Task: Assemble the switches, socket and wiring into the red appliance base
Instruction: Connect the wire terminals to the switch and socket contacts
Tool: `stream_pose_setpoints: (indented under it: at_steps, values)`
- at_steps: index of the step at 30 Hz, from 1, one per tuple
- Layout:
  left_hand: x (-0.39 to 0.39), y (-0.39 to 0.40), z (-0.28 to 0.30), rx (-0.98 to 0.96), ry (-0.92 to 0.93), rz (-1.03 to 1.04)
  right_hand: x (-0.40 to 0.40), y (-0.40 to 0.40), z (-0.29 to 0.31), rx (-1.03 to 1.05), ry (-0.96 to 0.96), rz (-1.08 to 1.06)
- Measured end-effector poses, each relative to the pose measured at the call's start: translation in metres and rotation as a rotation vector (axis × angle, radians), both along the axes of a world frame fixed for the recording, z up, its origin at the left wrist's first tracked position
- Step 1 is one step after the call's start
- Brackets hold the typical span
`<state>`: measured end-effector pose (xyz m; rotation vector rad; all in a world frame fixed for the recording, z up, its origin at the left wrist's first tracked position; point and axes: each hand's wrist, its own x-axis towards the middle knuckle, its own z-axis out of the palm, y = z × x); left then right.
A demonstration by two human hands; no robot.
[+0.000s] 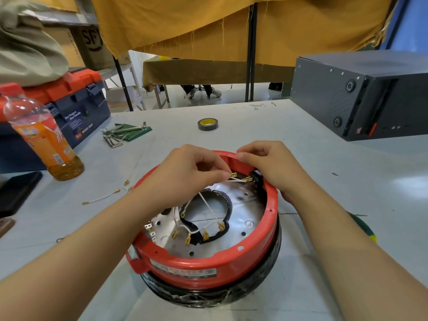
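The red appliance base [208, 267] sits upside down in front of me, its silver inner plate exposed. Several white wires with brass spade terminals [205, 235] lie loose inside along a black sleeved loop. My left hand [187, 172] pinches a white wire just behind its brass terminal [233, 175] at the far inner wall. My right hand [266, 165] curls over the far rim, thumb on the red edge, fingers at the black socket [256, 181] with brass pins.
An orange drink bottle [44, 135] and a blue-and-red toolbox [76, 105] stand at left. Hex keys [118, 135], a tape roll [207, 124] and spare white wires [104, 196] lie on the table. A dark grey box [361, 93] fills the right.
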<state>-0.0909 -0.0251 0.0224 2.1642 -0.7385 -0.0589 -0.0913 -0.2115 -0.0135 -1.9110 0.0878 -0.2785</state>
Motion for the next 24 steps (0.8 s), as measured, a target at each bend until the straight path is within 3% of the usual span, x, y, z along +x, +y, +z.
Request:
stream_pose_setpoints:
  at_steps: [6, 11, 16, 24]
  values:
    - [-0.002, -0.010, -0.001, 0.096, -0.074, -0.006, -0.007, -0.016, 0.013, -0.025, 0.142, 0.134]
    - [-0.003, -0.018, 0.001, 0.207, -0.167, -0.031, -0.014, -0.017, 0.017, -0.180, 0.206, 0.244]
    - [-0.004, -0.027, 0.001, 0.303, -0.253, -0.024, -0.018, -0.011, 0.006, -0.038, 0.139, 0.225]
    - [-0.001, -0.029, -0.006, 0.356, -0.380, 0.036, -0.012, -0.004, -0.004, 0.016, 0.086, 0.197]
